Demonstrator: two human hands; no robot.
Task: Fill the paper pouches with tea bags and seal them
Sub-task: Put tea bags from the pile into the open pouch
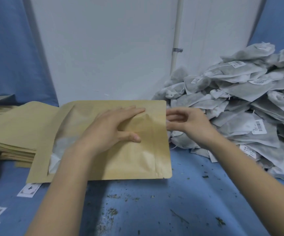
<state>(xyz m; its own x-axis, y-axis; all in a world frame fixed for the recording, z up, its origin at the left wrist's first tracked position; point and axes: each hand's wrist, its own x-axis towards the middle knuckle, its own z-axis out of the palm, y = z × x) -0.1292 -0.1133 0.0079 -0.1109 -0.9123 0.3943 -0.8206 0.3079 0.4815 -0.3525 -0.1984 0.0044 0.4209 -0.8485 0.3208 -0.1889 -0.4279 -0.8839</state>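
A blue desk (155,210) carries a heap of tea bags (240,108) at the right and a paper pouch (137,159) lying flat at the centre. The left hand (114,128) presses the pouch with straight fingers (134,110). The right hand (190,123), fingers loosely curled and holding nothing, hovers just beside the pouch's right edge, in front of the heap.

pouch (137,159) centre | pouch stack (10,133) left | tea bags (240,108) right

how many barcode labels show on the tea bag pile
5 readable barcode labels: top bag, upper middle, left, right, lower right. More are probably hidden in the tea bag pile.
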